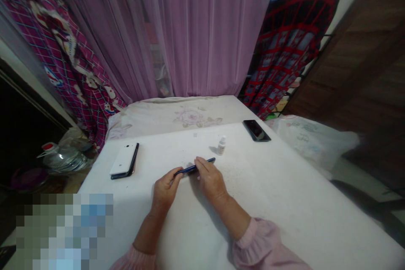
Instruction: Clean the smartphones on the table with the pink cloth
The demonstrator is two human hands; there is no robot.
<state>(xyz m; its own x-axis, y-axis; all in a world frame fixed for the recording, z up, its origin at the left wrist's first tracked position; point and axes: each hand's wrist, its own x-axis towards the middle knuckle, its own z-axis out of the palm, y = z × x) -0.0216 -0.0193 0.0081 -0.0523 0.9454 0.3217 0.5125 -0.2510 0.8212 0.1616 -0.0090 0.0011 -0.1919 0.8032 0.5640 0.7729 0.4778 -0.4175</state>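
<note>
A thin dark blue phone (190, 169) is held edge-on above the white table, tilted up toward its right end. My left hand (165, 189) pinches its left end between thumb and fingers. Near the other end, my right hand (211, 179) is closed around the phone, fingers at its upper side and thumb below. Just beyond my right hand stands a small white bottle (222, 145), upright. The phone's broad faces are mostly hidden from this angle.
Stacked phones, a white one (124, 159) on top, lie at the table's left. Black phones (255, 130) lie at the right back. The white table (284, 202) meets purple curtains (202, 29). A plastic bag (311, 139) is beyond the right edge; a water bottle (65, 157) is left.
</note>
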